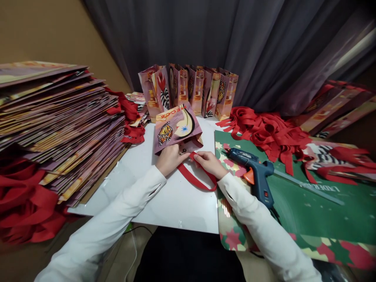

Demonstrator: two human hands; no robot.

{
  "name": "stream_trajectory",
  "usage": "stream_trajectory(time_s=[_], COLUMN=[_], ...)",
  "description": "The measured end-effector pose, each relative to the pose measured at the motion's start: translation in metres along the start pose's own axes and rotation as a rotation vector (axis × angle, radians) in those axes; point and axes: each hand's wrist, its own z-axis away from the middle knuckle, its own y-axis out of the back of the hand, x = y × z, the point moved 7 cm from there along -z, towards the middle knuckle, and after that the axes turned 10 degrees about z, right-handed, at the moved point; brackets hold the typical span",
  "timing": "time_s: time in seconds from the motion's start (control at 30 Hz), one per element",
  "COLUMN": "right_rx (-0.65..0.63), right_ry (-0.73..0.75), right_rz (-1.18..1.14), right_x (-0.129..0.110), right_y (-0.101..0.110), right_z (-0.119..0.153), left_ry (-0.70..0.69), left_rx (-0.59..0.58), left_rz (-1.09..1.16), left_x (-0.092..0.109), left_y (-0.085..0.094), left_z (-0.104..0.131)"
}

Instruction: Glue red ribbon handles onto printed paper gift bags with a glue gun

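A purple printed paper bag [179,127] with a butterfly and a face lies on the white board [141,188], its open end toward me. My left hand [171,158] is closed on the bag's near edge, some of its fingers hidden at the opening. Pinched in my right hand [209,162] is a red ribbon [195,181], which hangs in a loop below both hands. The two hands nearly meet at the bag's opening. To the right, a blue glue gun [258,172] with an orange trigger lies on the green board [305,211].
Several upright bags [188,88] stand along the back by the grey curtain [188,35]. A tall stack of flat bags [67,129] fills the left. Red ribbons lie in a heap [264,129] at right and another pile [26,199] at lower left.
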Motion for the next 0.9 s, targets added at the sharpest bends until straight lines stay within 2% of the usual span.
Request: stream_trajectory(time_s=[0.43, 0.9], right_rx=[-0.013, 0.074], right_ry=[-0.025, 0.029], right_rz=[-0.012, -0.079], right_x=[0.0007, -0.0045], right_y=[-0.0008, -0.0009], right_z=[0.0010, 0.0040], left_ry=[-0.024, -0.009], left_rx=[-0.001, 0.023], left_rz=[0.083, 0.187], left_x=[-0.0011, -0.0035], left_y=[-0.0016, 0.0000], left_z=[0.0009, 0.0003])
